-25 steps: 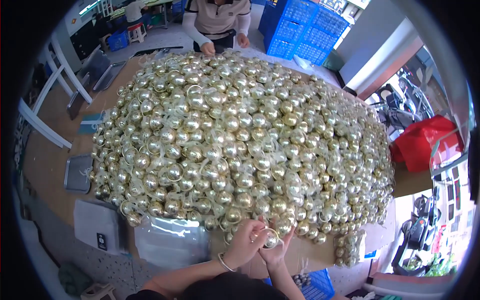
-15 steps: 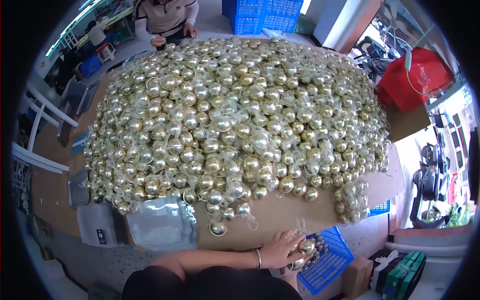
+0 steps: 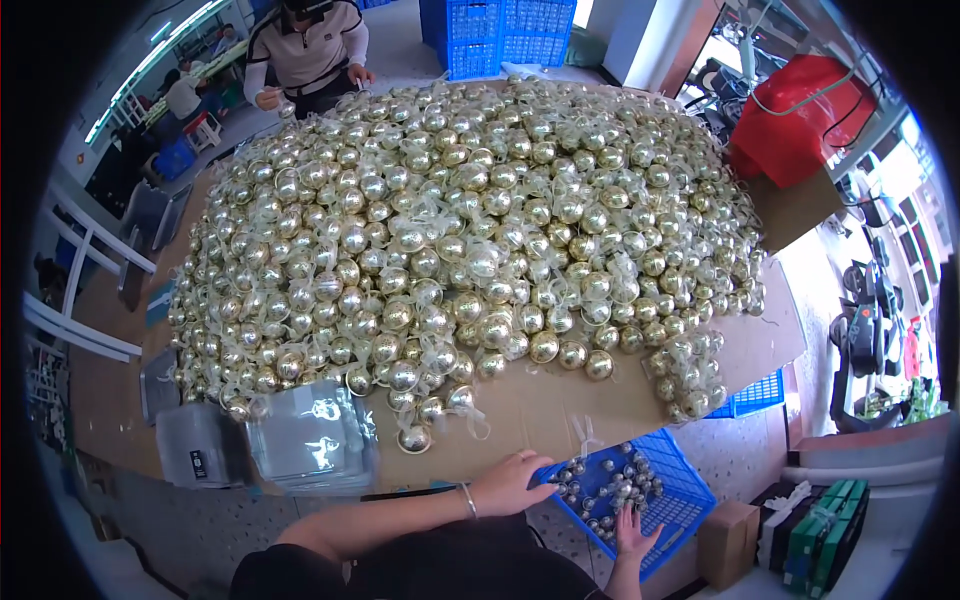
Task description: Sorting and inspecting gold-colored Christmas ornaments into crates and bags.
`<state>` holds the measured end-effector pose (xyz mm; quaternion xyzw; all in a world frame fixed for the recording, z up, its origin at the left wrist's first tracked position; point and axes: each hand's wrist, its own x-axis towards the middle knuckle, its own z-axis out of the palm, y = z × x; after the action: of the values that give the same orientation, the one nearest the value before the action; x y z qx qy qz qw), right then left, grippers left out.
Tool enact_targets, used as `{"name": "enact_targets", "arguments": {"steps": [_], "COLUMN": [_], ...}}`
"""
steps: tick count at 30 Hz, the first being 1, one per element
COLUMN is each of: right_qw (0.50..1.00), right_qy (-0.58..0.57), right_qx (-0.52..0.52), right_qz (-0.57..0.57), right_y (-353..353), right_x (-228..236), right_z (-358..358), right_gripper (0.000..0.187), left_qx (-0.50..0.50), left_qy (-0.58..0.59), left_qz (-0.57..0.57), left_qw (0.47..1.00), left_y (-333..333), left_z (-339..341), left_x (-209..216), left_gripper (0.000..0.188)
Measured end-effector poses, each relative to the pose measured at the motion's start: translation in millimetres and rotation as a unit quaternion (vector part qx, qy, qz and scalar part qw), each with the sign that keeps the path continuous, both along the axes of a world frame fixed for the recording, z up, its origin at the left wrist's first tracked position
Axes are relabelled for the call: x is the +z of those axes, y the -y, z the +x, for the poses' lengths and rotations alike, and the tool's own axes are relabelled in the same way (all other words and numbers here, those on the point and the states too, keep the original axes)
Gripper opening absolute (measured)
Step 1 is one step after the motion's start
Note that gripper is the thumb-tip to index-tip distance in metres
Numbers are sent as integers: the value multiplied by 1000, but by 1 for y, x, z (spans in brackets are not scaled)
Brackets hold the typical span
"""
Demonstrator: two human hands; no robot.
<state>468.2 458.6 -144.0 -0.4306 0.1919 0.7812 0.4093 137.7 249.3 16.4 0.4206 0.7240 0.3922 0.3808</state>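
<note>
My left hand (image 3: 508, 484) is at the near edge of the cardboard-covered table (image 3: 535, 415), fingers stretched out, thumb apart, nothing visible in it. My right hand (image 3: 633, 538) reaches over a blue plastic basket (image 3: 690, 480) below the table edge. Its fingers are spread, the tips close to small shiny balls (image 3: 603, 490) lying loose inside; contact cannot be made out. A huge heap of gold ball ornaments (image 3: 450, 240) with pale sheer ribbons covers most of the table. One gold ball (image 3: 413, 439) sits at the heap's near edge. A loose ribbon (image 3: 586, 434) lies by the table's edge above the basket.
Clear plastic sleeves (image 3: 310, 435) lie at the table's near left. A packed block of gold balls (image 3: 688, 376) stands at the near right. Across the table a person (image 3: 305, 55) handles ornaments. A cardboard box (image 3: 728, 543) sits right of the basket; blue crates (image 3: 500, 35) stand behind.
My hands were together holding gold balls; now they are apart and those balls are out of them. My left hand moved left, my right hand down over the basket. The view shifted slightly.
</note>
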Motion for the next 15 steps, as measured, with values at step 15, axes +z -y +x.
{"name": "enact_targets", "arguments": {"steps": [15], "right_qw": [310], "right_qy": [170], "right_qx": [702], "right_qz": [618], "right_y": [130], "right_x": [154], "right_z": [-414], "right_gripper": [28], "left_qx": [241], "left_qy": [58], "left_qz": [-93], "left_qw": [964], "left_y": [155], "left_z": [-55], "left_x": [10], "left_gripper": [29]}}
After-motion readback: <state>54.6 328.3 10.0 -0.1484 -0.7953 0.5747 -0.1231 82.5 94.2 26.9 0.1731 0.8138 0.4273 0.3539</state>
